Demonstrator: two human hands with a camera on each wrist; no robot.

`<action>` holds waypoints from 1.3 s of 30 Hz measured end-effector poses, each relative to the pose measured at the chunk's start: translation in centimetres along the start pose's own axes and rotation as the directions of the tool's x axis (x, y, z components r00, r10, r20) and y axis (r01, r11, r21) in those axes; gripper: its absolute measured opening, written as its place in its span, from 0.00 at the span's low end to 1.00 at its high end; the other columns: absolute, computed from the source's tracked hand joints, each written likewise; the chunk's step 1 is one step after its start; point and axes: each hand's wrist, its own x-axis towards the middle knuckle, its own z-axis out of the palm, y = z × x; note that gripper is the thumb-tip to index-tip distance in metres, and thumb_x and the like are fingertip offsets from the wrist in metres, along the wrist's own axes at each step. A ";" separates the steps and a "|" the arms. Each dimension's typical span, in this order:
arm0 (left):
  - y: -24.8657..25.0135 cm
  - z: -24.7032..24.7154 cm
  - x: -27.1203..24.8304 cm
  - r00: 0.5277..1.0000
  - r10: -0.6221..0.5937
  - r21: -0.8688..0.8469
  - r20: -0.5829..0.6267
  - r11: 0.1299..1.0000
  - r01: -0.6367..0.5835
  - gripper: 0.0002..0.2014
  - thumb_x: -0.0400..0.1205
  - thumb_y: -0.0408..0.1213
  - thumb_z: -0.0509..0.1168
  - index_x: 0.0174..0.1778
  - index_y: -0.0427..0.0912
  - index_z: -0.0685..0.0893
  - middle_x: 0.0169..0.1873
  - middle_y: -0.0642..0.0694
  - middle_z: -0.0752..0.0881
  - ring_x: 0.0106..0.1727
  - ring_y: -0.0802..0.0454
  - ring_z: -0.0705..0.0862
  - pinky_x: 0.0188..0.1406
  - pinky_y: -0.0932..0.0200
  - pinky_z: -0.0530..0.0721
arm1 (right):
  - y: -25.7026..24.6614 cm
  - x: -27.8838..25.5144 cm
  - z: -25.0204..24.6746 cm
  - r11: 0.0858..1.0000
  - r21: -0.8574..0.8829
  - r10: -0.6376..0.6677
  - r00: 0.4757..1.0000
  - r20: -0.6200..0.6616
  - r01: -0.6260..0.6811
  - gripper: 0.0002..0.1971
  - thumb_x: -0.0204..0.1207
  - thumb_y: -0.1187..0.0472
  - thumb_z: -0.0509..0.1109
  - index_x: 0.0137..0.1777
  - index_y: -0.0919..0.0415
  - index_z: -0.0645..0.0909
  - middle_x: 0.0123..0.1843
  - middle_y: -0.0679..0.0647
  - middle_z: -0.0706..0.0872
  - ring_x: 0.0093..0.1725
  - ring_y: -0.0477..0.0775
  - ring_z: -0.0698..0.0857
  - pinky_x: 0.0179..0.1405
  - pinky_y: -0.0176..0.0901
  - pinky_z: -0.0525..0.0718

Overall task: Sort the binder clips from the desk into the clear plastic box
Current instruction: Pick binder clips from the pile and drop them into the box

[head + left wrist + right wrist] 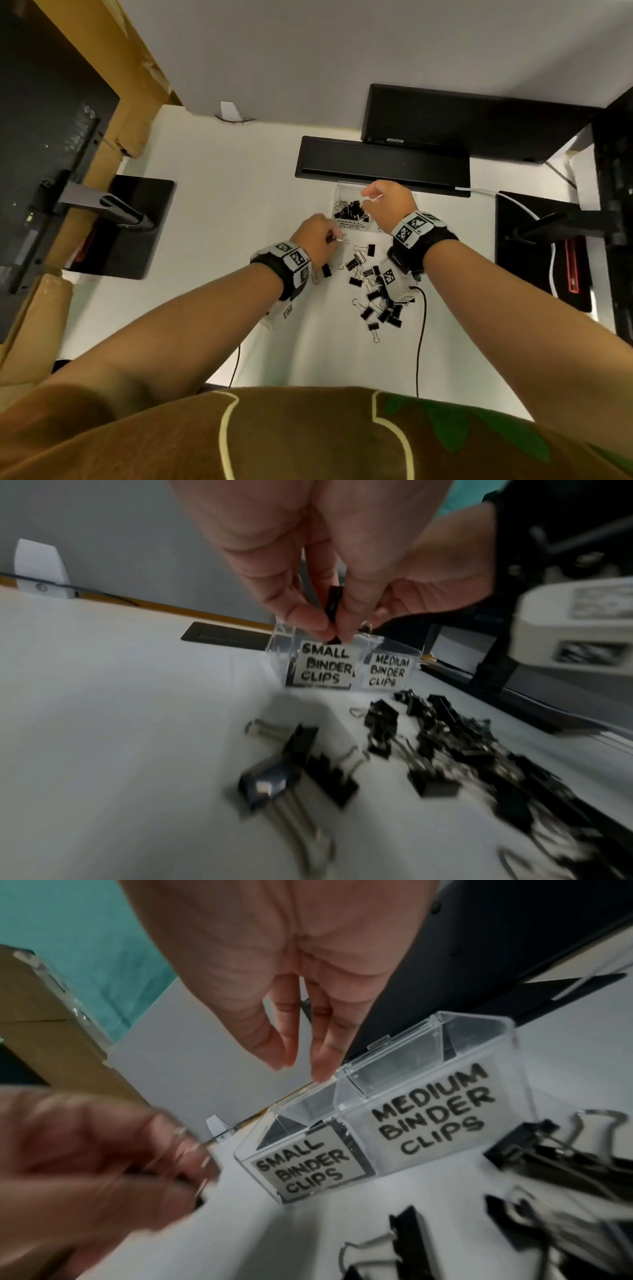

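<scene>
Two hands in play: left hand (313, 236), right hand (388, 202). One small black clip (334, 610) pinched between left fingertips (301, 618). One clear plastic box (404, 1093) just beyond right fingertips (323, 1069), two compartments, two labels: "SMALL BINDER CLIPS" and "MEDIUM BINDER CLIPS". Small side: cluster of black clips (351, 210), too tangled to count. Loose binder clips (373, 294) below fingers on desk (212, 240): roughly twenty, pile overlaps, exact number unclear.
</scene>
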 end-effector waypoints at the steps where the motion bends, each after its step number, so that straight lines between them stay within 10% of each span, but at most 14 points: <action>1: 0.6 -0.3 0.7 1.000 0.009 -0.004 -0.017 1.000 -0.009 0.05 0.79 0.32 0.66 0.49 0.40 0.86 0.52 0.41 0.81 0.53 0.48 0.81 0.57 0.59 0.79 | 0.4 -0.5 -0.1 1.000 0.023 0.004 1.000 -0.021 -0.004 0.09 0.76 0.60 0.67 0.54 0.56 0.83 0.56 0.54 0.85 0.50 0.49 0.81 0.49 0.43 0.81; 10: 3.6 -1.6 6.2 1.000 -0.023 0.104 0.004 0.994 0.023 0.10 0.80 0.30 0.64 0.55 0.40 0.85 0.64 0.38 0.79 0.60 0.44 0.82 0.57 0.59 0.79 | 4.7 -10.1 1.4 0.990 -0.123 -0.014 0.938 0.346 0.061 0.12 0.76 0.68 0.59 0.41 0.57 0.84 0.33 0.37 0.76 0.38 0.47 0.78 0.39 0.32 0.78; 16: 3.9 -0.8 4.9 0.999 0.027 0.040 0.029 0.999 -0.028 0.18 0.80 0.33 0.66 0.67 0.44 0.76 0.67 0.42 0.70 0.59 0.45 0.80 0.56 0.62 0.74 | 7.7 -14.7 3.4 0.900 -0.393 0.079 0.819 0.568 0.186 0.08 0.74 0.58 0.66 0.52 0.53 0.80 0.53 0.49 0.84 0.51 0.50 0.80 0.47 0.41 0.76; 25: 2.5 4.9 -3.5 0.906 0.214 0.150 0.366 0.947 -0.284 0.09 0.79 0.36 0.66 0.54 0.47 0.81 0.56 0.47 0.76 0.53 0.52 0.80 0.59 0.51 0.84 | 7.6 -13.9 4.8 0.953 -0.298 0.059 0.920 0.387 0.064 0.05 0.75 0.55 0.69 0.41 0.51 0.76 0.41 0.46 0.82 0.42 0.49 0.80 0.40 0.39 0.75; 29: 0.9 7.0 -5.8 0.863 0.214 0.133 0.457 0.943 -0.305 0.15 0.81 0.37 0.65 0.63 0.50 0.79 0.58 0.45 0.76 0.58 0.50 0.78 0.57 0.51 0.82 | 8.5 -13.0 2.9 0.969 -0.240 0.121 0.960 0.252 -0.059 0.05 0.73 0.62 0.68 0.40 0.52 0.77 0.34 0.44 0.79 0.38 0.50 0.80 0.38 0.40 0.77; 39: -1.4 5.9 -5.5 0.914 0.134 0.216 0.383 0.949 -0.229 0.17 0.80 0.35 0.63 0.65 0.44 0.76 0.62 0.44 0.73 0.58 0.45 0.79 0.56 0.52 0.82 | 9.3 -13.6 2.9 0.978 -0.201 0.124 0.945 0.303 -0.063 0.05 0.73 0.60 0.72 0.47 0.55 0.82 0.33 0.43 0.78 0.33 0.44 0.78 0.37 0.36 0.78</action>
